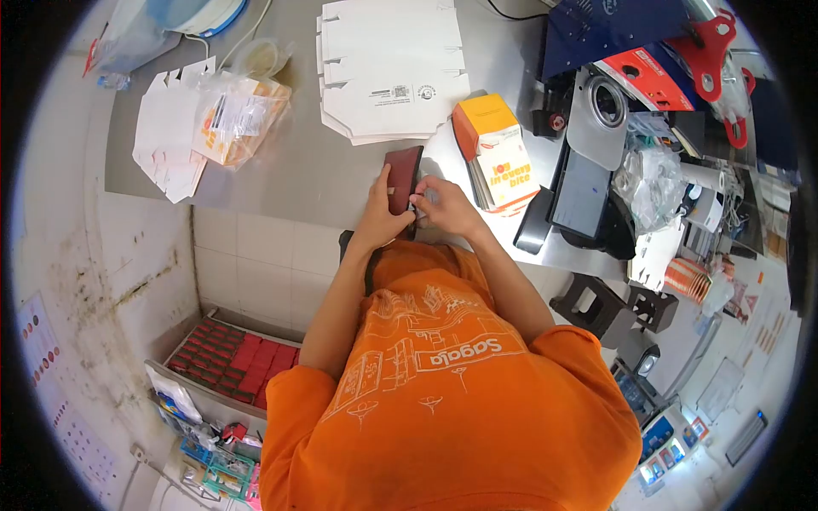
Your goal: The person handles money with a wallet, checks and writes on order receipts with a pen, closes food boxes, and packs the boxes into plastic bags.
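Observation:
A maroon rectangular item (399, 180), looking like a slim box or wallet, stands at the front edge of the metal table. My left hand (380, 220) is closed round its near left side, the thumb pointing up along it. With bent, pinched fingers, my right hand (445, 209) touches its dark right edge; what exactly the fingertips hold is too small to tell. Just right of my hands sits a stack of yellow, white and orange printed cartons (501, 162). Beyond them lies a pile of white flat die-cut cardboard (392, 72).
A plastic-wrapped orange and white pack (243, 123) lies at the left beside white cardboard (166, 132). At the right are a touchscreen device (582, 192), clear plastic bags (652, 183) and a red tool (711, 55). A crate of red packs (234, 362) stands low on the left.

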`<state>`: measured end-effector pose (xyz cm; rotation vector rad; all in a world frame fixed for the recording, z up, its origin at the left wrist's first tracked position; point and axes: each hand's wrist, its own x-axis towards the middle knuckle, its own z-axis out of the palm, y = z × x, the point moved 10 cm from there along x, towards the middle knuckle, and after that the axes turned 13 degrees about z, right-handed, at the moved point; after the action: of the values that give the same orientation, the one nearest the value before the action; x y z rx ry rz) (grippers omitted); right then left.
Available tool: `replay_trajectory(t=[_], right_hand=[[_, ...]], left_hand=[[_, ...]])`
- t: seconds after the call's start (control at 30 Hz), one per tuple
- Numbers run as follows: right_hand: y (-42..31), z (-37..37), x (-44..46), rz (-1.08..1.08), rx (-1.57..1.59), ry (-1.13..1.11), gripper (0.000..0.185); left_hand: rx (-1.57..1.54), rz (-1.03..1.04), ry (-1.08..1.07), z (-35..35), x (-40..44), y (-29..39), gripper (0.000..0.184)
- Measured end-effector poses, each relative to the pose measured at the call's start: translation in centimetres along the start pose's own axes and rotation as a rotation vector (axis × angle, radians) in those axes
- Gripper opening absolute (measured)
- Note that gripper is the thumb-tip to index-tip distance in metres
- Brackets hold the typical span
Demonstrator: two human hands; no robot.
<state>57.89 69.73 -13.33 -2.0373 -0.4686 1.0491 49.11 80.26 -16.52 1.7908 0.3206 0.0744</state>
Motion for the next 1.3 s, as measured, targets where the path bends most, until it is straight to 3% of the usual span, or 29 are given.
replay_trajectory(t=[0.17,0.27,0.4,0.47,0.6,0.7,0.73,0.8,0.83,0.87,0.97,1.0,1.1,1.13,1.3], right_hand=[[-2.2,-0.9,-0.1,-0.083,0.027,-0.05,0.013],[-1.3,-1.8,1.5,-0.144,0.075,0.063,0.016],[0.2,-5.9,4.1,0.025,-0.074,0.263,0.025],[-0.2,-5.6,4.1,0.011,-0.104,0.315,0.026],[-0.9,-3.5,3.2,0.022,-0.008,0.252,0.033],[-2.6,-1.2,1.1,-0.103,-0.06,0.286,0.036],[-2.4,-0.5,1.0,-0.073,-0.039,0.255,0.029],[-2.4,-1.5,0.6,-0.059,0.016,0.288,0.032],[-3.3,-2.2,0.0,-0.049,0.048,0.305,0.034],[-3.4,-3.1,-0.4,0.053,0.073,0.263,0.049],[-6.0,-5.3,-2.0,0.001,-0.138,0.376,0.058],[-8.2,-4.9,-2.5,-0.11,-0.275,0.394,0.051],[-10.4,-0.4,-5.1,-0.753,-0.56,0.201,0.039],[-9.5,1.1,-5.3,-0.75,-0.69,0.19,0.027],[-6.8,2.0,-6.6,-0.774,-0.814,0.013,0.031]], left_hand=[[-0.238,-0.102,-0.071,0.5,-0.9,-0.1,0.098],[-0.33,-0.111,-0.066,0.6,-1.4,-0.7,0.097],[-0.555,-0.228,-0.07,1.4,-3.4,-1.0,0.096],[-0.576,-0.193,-0.014,1.0,-3.3,-2.0,0.095],[-0.723,-0.245,0.08,0.8,-2.9,-1.9,0.094],[-0.518,-0.241,0.1,0.4,-1.5,-0.9,0.085],[-0.498,-0.236,0.091,0.5,-1.1,-1.0,0.087],[-0.453,-0.226,0.076,0.5,-0.5,-1.2,0.092],[-0.431,-0.234,0.051,0.2,-0.4,-0.7,0.091],[-0.41,-0.24,0.025,-0.2,-0.2,-0.2,0.091],[-0.321,-0.174,-0.026,-0.5,0.0,0.2,0.087],[-0.286,-0.138,-0.044,-0.5,0.1,0.2,0.085],[-0.311,0.104,-0.092,0.0,0.4,1.1,0.078],[-0.458,-0.159,-0.089,0.1,-0.9,1.2,0.073],[-0.373,-0.121,-0.107,-1.1,-1.0,0.4,0.083]])
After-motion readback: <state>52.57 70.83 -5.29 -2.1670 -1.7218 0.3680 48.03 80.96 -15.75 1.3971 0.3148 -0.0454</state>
